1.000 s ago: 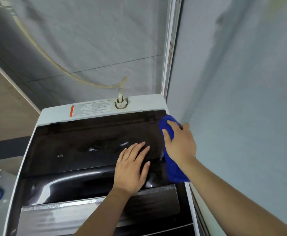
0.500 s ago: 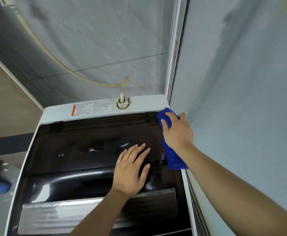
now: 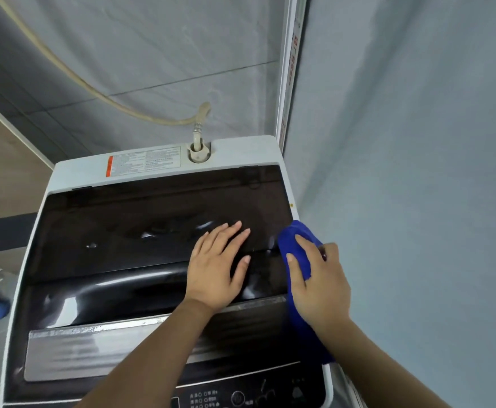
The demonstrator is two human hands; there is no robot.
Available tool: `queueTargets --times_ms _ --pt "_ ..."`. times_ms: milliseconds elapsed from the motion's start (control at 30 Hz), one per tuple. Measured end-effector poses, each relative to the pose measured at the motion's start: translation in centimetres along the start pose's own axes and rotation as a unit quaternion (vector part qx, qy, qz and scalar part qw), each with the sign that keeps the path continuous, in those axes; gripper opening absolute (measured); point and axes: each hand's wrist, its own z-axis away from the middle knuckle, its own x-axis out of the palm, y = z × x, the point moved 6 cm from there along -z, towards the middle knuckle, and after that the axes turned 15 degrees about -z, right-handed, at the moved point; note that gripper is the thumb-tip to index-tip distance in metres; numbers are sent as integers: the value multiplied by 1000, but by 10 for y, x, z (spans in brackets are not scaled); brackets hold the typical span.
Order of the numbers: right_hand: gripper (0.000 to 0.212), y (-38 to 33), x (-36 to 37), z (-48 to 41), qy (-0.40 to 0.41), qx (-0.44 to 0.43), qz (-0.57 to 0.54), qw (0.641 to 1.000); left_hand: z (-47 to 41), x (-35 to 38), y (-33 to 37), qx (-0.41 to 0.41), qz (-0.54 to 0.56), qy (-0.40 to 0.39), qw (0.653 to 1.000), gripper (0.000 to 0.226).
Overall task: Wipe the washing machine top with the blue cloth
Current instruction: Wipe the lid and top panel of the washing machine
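Note:
The washing machine top is a glossy black lid in a white frame, filling the lower middle of the head view. My right hand presses the blue cloth onto the lid's right edge, about halfway down that side; the cloth hangs on below my wrist. My left hand lies flat on the lid, fingers spread, just left of the cloth and holding nothing.
A pale wall stands right against the machine's right side. A beige hose runs into the inlet on the white rear panel. The control panel is at the near edge. A wooden surface is to the left.
My right hand has slid the cloth along the right edge from the lid's far right corner back toward me. The left hand stays flat on the lid.

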Motion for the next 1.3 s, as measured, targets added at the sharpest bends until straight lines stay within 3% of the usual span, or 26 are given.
queueTargets --times_ms 300,533,867,1067,1200,1300 --pt "44 -42 16 -85 -8 -55 62 997 3 2 2 -2 -17 -39 999 46" --pt "47 -26 16 4 -47 -74 100 991 42 -2 2 -31 3 -34 999 47" --pt "45 -50 26 -63 -39 -89 108 989 40 -6 4 -44 -2 -40 998 47" --pt "41 -23 16 13 -57 -102 120 986 39 -5 2 -44 7 -29 999 46" --pt "41 -35 22 -30 -53 -81 118 988 37 -5 2 -42 3 -28 999 47" --pt "41 -48 22 -80 -36 -67 55 996 40 -6 3 -45 -1 -33 998 47"
